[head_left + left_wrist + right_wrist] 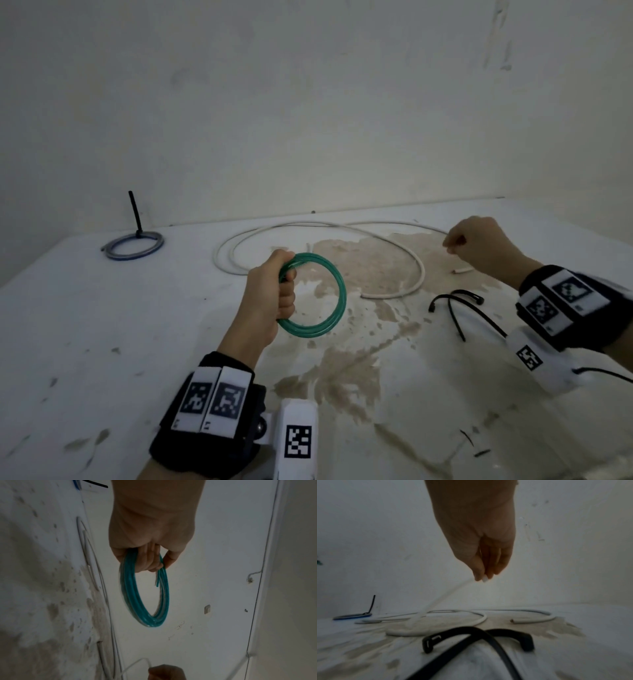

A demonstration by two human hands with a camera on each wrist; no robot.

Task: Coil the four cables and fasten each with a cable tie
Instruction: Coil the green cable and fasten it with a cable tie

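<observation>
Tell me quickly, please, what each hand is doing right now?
Left hand: grips the green cable coil, lifted off the table.
Right hand: pinches the thin white cable.

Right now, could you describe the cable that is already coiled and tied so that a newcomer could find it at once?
Start at the white table and go to its far left corner by the wall. There a small blue coil lies flat, apart from the loose white cables. It alone has a black cable tie on it, its tail sticking upright.
</observation>
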